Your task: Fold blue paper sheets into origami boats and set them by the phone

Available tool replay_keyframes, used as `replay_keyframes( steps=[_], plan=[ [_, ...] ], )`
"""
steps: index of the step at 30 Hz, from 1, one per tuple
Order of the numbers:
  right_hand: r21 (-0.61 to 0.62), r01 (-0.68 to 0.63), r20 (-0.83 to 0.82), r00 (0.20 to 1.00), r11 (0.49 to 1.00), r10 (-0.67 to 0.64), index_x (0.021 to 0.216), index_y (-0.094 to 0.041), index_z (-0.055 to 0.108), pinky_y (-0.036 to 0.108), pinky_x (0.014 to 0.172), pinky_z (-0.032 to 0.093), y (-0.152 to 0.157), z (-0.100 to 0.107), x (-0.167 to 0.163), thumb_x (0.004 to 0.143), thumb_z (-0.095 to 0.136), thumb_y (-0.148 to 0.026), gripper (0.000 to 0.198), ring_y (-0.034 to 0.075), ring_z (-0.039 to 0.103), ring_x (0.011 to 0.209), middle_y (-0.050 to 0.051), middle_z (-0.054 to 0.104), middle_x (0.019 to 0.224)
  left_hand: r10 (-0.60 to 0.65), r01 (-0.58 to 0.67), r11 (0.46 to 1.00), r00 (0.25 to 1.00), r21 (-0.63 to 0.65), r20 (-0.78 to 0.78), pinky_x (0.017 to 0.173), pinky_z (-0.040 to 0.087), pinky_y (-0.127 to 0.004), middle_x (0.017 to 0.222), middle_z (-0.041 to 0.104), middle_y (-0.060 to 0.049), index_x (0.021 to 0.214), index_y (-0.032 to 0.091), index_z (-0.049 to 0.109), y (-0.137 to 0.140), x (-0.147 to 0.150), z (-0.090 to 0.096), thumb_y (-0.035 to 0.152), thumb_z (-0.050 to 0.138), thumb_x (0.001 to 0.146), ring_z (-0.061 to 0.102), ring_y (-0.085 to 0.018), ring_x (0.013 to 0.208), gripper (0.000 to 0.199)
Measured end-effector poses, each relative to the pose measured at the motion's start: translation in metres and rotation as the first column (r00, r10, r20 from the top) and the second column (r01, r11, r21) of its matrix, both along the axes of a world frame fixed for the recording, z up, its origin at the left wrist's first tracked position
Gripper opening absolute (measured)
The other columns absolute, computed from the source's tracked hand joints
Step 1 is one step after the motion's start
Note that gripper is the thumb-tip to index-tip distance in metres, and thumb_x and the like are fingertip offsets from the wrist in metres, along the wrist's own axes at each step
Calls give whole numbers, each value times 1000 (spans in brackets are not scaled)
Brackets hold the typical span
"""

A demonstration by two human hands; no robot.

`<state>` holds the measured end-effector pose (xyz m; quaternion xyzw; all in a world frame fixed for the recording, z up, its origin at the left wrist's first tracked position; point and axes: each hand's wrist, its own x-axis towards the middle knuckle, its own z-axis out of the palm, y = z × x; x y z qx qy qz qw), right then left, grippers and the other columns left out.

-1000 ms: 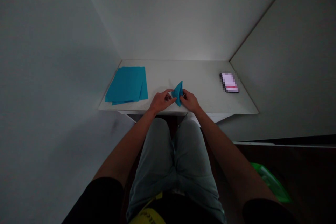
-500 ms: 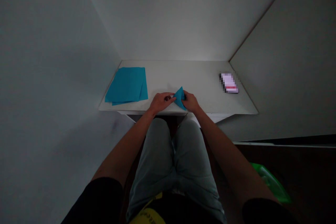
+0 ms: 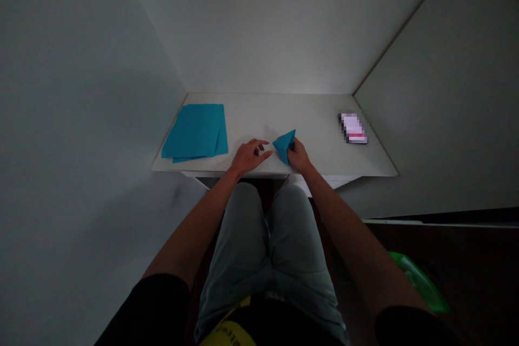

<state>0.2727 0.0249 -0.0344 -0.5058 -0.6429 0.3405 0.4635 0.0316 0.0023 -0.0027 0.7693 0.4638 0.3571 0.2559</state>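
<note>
At the frame's centre, the right hand [image 3: 300, 155] pinches the folded paper [image 3: 285, 144] at its lower right edge, holding it just above the table [image 3: 316, 119]. The left hand [image 3: 248, 154] rests just left of the paper, fingers loosely spread and apart from it. A paper stack [image 3: 197, 131] lies at left.

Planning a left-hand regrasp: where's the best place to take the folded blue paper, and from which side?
Probably the pointed corner of the folded blue paper nearest the left hand, coming in from the left. That corner is free, while the right hand already has its grip on the right side, so it blocks that approach.
</note>
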Motion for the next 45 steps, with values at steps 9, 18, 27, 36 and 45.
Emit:
replay_keyframes(
  steps=[9,18,27,36,45],
  plan=[
    [123,-169,30,986,978,166,115,-25,80,47,111,56,-9,14,0,84,63,-23,35,28,74,115,7,83,121,-14,16,997,1000,-75,24,75,53,-29,99,80,-2,144,25,72,-2,-1,5,53,78,96,66,-14,71,56],
    [149,-213,64,977,966,205,141,-30,75,49,117,53,-7,10,-2,94,54,-19,53,28,71,129,5,77,141,4,-7,997,999,-71,-37,78,55,-30,103,84,-3,148,27,70,-2,0,5,58,81,93,70,-16,74,64],
    [138,-279,40,960,950,276,133,-34,82,48,113,57,-10,13,-2,100,65,-35,37,27,75,123,4,81,136,-21,14,992,998,-122,-56,82,55,-31,96,84,-3,106,23,84,4,-2,1,58,74,97,72,-18,80,37],
    [24,-139,5,990,990,139,154,-29,69,46,106,61,-14,20,-7,104,51,-41,54,25,75,111,6,79,134,49,-5,983,970,-183,237,88,56,-33,96,80,-3,98,22,74,11,-3,-9,46,66,99,73,-19,90,25],
    [27,-75,100,992,997,72,93,-22,78,38,79,56,-9,21,-5,93,68,-79,58,22,65,83,6,72,91,65,-23,980,976,-198,207,85,57,-32,94,80,-2,100,22,77,9,-1,-3,49,69,98,72,-19,88,28]
  ],
)
